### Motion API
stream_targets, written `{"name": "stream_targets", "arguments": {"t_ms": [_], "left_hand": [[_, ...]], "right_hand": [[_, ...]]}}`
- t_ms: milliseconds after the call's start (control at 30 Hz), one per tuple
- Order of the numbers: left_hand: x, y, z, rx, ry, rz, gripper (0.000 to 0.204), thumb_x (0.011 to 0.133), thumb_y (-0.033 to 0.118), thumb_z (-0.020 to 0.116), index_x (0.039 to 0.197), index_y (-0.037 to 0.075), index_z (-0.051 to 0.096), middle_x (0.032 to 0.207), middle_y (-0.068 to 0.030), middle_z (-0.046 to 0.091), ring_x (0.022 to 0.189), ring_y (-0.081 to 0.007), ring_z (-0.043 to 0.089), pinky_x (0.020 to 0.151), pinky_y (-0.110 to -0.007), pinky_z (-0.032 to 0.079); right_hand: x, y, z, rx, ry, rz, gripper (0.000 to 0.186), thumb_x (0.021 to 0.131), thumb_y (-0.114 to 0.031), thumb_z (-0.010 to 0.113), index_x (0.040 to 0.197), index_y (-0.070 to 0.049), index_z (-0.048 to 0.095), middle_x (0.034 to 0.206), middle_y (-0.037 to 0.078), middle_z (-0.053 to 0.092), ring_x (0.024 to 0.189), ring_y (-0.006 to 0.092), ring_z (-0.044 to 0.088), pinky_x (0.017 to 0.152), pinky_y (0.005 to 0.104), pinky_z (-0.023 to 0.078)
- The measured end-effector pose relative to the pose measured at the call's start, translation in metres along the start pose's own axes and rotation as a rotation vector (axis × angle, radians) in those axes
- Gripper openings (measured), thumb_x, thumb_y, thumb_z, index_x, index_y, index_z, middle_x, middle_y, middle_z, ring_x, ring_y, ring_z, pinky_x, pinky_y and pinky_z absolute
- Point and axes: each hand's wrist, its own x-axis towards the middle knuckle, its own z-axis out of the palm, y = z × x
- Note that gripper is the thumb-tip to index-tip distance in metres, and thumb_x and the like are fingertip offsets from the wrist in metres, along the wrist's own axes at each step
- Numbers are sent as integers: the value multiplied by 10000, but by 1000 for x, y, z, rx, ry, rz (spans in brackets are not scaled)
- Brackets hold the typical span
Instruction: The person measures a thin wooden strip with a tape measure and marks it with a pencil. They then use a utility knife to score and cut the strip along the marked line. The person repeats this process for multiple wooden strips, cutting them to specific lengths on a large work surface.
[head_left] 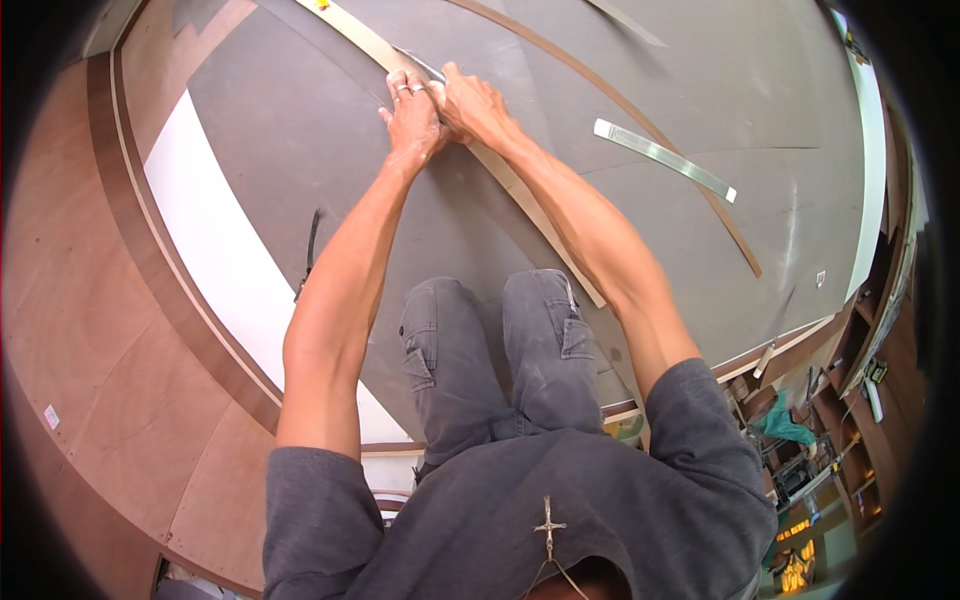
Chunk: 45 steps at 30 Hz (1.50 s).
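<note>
A long, pale wooden strip (pixel 525 195) runs diagonally across the large grey sheet (pixel 690 90), passing under both hands. Pressing down on the strip, my left hand (pixel 412 118) has its fingers bent over it and its thumb out to the side; rings show on the fingers. My right hand (pixel 472 105) is closed right beside it, touching it at the wrist side. From the right hand's far side a thin grey blade-like piece (pixel 420 63) sticks out along the strip. The rest of what that hand grips is hidden by the fingers.
A shiny metal strip (pixel 665 160) lies to the right, across a long brown strip (pixel 610 85). Another thin strip (pixel 625 22) is at the far edge. A dark curved object (pixel 311 250) lies left. Brown wooden panels (pixel 90 300) border the left; tools (pixel 800 450) clutter the lower right.
</note>
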Motion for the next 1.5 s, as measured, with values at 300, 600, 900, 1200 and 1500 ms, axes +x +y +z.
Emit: {"name": "stream_targets", "arguments": {"t_ms": [300,600,900,1200,1500], "left_hand": [[7,-15,8,-44,63,50,1331,448,347,1045,1521,-20,350,1638,-187,271,1580,-389,190,1160,-764,301],[1,-9,-1,-20,3,9,1335,512,389,1033,1557,-7,303,1668,-185,205,1541,-383,299,1175,-701,301],[7,-10,10,-31,61,24,1294,555,388,1017,1549,-31,301,1664,-188,211,1545,-377,290,1179,-691,304],[4,-5,1,-48,-4,32,1379,474,416,1049,1532,-86,321,1651,-201,209,1559,-371,238,1219,-686,256],[5,-10,-1,-11,18,57,1395,448,471,1046,1508,-67,315,1641,-221,212,1526,-390,310,1217,-704,234]], "right_hand": [[14,-8,10,-50,-14,-21,434,1062,-389,489,1204,18,538,1037,324,728,1039,512,696,901,596,534],[7,-8,1,26,-54,8,434,1060,-395,491,1214,6,548,1041,323,727,1026,513,696,883,592,535],[-19,13,-2,-42,-33,-36,348,1054,-357,529,1139,-20,515,951,303,721,936,520,692,808,610,527],[-245,110,-51,-139,-108,140,313,1052,-336,588,1155,-61,480,784,284,686,757,545,659,647,622,496],[-176,133,-123,-440,663,177,366,987,-269,678,1276,-50,624,1182,227,679,1123,413,642,928,520,506]]}}
